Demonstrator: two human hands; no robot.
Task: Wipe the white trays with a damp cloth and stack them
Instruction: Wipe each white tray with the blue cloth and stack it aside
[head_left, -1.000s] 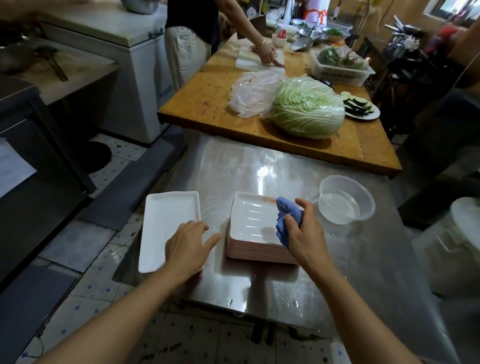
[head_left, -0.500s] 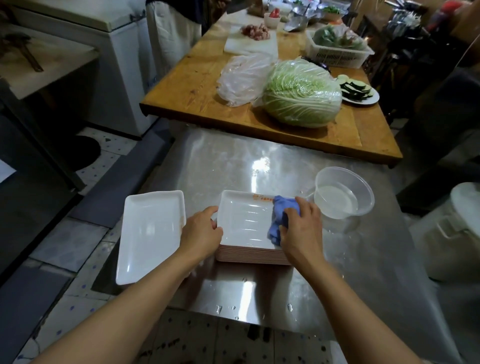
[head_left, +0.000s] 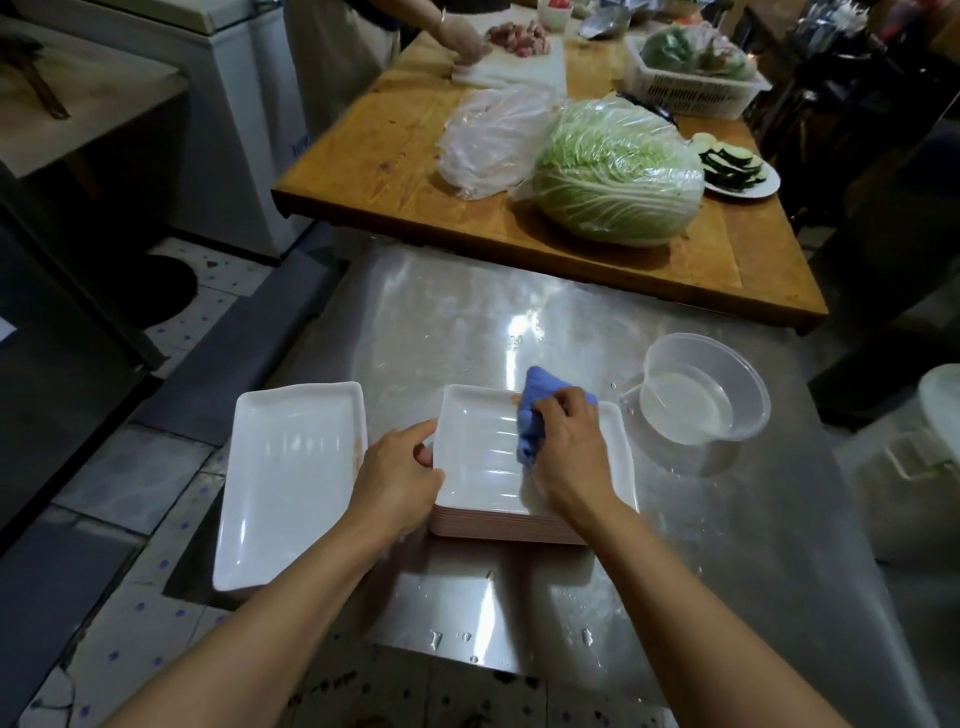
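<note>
Hands are on the stack now, near the bench's front edge: left hand (head_left: 400, 478) has come off the single tray (head_left: 291, 483) at the front-left corner and grips the left rim of the top tray (head_left: 483, 457), steadying it. Right hand (head_left: 569, 452) bunches the blue cloth (head_left: 535, 415) and has pushed it from the rim down into the tray's middle, so wiping is underway. Beyond, toward the right edge, the water bowl (head_left: 706, 389) waits

No legible text found. An orange mark on the far rim of the top tray (head_left: 483, 452) and blue lettering on the white freezer (head_left: 244, 104) are too blurred to read.
</note>
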